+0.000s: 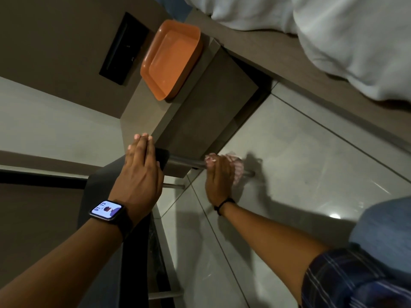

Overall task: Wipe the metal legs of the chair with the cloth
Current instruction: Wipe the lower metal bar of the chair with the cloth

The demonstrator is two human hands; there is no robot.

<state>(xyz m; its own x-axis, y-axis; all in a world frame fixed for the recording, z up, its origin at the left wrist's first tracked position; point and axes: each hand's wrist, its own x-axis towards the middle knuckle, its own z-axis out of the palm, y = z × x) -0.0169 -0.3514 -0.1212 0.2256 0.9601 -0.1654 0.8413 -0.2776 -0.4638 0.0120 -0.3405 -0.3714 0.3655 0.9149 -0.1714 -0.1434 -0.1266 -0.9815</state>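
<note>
Chair leg [186,162] mid-wipe: right hand [219,177] clenches the cloth [236,168] near its foot; left hand [142,172] lies flat, steadying the seat [100,181]; other legs seemingly remain.

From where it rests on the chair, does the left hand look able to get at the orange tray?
Probably yes. The left hand lies flat on the chair, fingers pointing toward the cabinet where the tray sits. Nothing stands between them, though it would need a further stretch.

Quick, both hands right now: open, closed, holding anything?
Left hand: open, fingers flat, resting on the dark chair seat, gripping nothing.
Right hand: closed around the pink cloth, wrapped on the metal chair leg.
</note>
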